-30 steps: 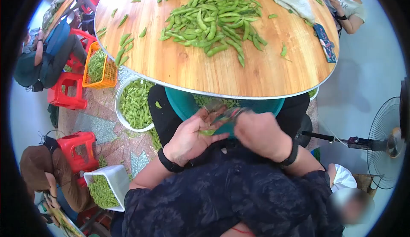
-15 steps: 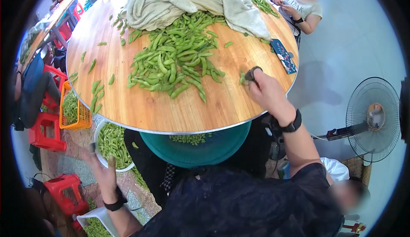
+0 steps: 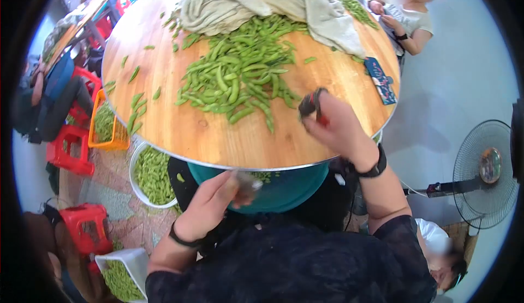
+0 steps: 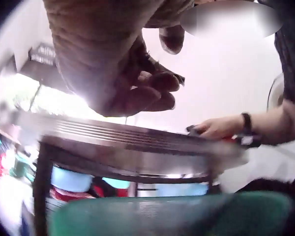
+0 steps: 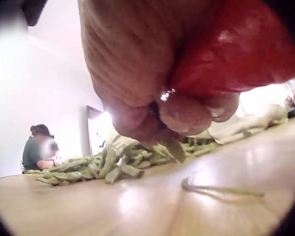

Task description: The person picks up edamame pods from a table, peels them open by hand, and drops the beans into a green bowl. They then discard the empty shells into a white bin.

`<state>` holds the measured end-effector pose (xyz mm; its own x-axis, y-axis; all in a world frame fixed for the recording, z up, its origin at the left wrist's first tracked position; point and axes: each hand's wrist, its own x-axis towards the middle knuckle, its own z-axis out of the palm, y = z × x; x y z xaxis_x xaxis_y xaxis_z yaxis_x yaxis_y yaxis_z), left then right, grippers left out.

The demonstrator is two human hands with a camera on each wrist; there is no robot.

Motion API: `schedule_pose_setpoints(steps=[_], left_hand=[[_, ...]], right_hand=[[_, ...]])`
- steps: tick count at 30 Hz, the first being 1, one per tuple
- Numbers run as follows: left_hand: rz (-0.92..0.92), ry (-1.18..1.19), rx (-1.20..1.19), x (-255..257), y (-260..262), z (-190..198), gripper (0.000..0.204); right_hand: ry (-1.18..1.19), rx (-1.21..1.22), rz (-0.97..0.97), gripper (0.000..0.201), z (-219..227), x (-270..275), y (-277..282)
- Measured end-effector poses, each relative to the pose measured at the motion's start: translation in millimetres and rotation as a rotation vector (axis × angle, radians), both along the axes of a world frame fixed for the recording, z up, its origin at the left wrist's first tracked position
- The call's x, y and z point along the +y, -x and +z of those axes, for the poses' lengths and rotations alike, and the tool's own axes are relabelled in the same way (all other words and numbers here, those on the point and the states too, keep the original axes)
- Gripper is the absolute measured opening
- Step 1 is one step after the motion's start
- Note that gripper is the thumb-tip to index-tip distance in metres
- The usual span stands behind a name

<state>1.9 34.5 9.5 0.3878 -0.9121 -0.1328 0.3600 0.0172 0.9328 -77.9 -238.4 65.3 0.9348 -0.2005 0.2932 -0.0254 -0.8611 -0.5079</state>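
My right hand [image 3: 345,131] is just over the wooden table [image 3: 234,147], near its front right. Its fingertips pinch a green soybean pod [image 5: 173,149], seen low over the tabletop in the right wrist view. A smooth red thing [image 5: 236,46] lies against that palm, and dark wrapping [image 3: 310,105] covers a finger. Blurred, my left hand [image 3: 206,202] hovers above the teal basin [image 3: 295,193], fingers loosely bent, with a grey finger cover [image 3: 249,182]. Small shelled beans [image 3: 264,176] show inside the basin. A heap of pods [image 3: 234,79] sits mid-table.
Pale cloth [image 3: 245,3] covers the heap's back. A dark patterned case [image 3: 380,80] lies by the right edge. To the left stand a white bucket of pods [image 3: 154,175], an orange crate [image 3: 119,131] and red stools [image 3: 71,149]. A fan [image 3: 487,166] stands right; people sit around.
Both hands were together over the basin. My right hand went out to the tabletop and took a pod; my left swung out left, fingers spread, then came back over the basin.
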Motion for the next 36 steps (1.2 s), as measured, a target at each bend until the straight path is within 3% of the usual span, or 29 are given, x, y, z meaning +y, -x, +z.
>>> schedule_pose_setpoints(steps=[1, 2, 4, 7, 12, 14, 15, 16, 18, 19, 20, 22, 24, 25, 30, 32, 36], left_hand=[[-0.050, -0.032, 0.220, -16, 3, 6, 0.039], [-0.028, -0.049, 0.223, -28, 3, 7, 0.039], [-0.136, -0.020, 0.554, -44, 2, 2, 0.030], [-0.131, 0.006, 0.413, -44, 11, -7, 0.019], [0.016, -0.040, 0.499, -44, 21, -11, 0.012], [0.034, 0.004, 0.289, -42, 22, -13, 0.011], [0.061, -0.002, 0.182, -40, 23, -16, 0.009], [0.061, -0.012, 0.179, -38, 23, -15, 0.009], [0.071, -0.025, -0.151, -36, 22, -11, 0.008], [0.065, -0.036, -0.154, -37, 23, -12, 0.008], [0.099, -0.011, -0.262, -38, 24, -14, 0.006], [0.111, 0.001, -0.372, -38, 26, -14, 0.005], [0.098, -0.100, -0.582, -38, 27, -12, 0.004], [0.082, -0.112, -0.584, -38, 27, -12, 0.004], [0.111, -0.078, -1.067, -36, 26, -10, 0.013], [0.093, -0.101, -1.100, -36, 27, -5, 0.016], [0.063, -0.126, -1.203, -35, 27, -6, 0.020]], right_hand=[[0.043, -0.020, 0.120, 0.018, 2, 16, 4], [0.086, -0.043, 0.238, 0.017, 0, 29, 9], [0.025, -0.061, 0.335, 0.017, -9, 46, 19], [-0.029, -0.025, 0.404, 0.017, -14, 49, 31], [-0.173, 0.115, 0.409, 0.024, -20, 47, 37], [-0.257, -0.272, 0.251, 0.026, -30, 47, 31], [-0.589, -0.110, 0.160, 0.029, -29, 47, 36], [-0.599, -0.113, 0.159, 0.029, -26, 45, 38], [-0.888, 0.278, 0.044, 0.026, -8, 41, 41], [-0.902, 0.435, 0.010, 0.022, -5, 43, 41], [-0.917, 0.430, 0.006, 0.022, -12, 45, 41], [-0.862, 0.242, 0.188, 0.020, -29, 51, 40], [-0.929, 0.293, 0.214, 0.015, -33, 52, 41], [-0.901, 0.326, 0.239, 0.014, -36, 52, 42], [-0.776, 0.312, 0.300, 0.013, -49, 55, 43], [-0.613, 0.246, 0.326, 0.015, -48, 56, 43], [-0.621, 0.265, 0.344, 0.016, -55, 56, 45]])
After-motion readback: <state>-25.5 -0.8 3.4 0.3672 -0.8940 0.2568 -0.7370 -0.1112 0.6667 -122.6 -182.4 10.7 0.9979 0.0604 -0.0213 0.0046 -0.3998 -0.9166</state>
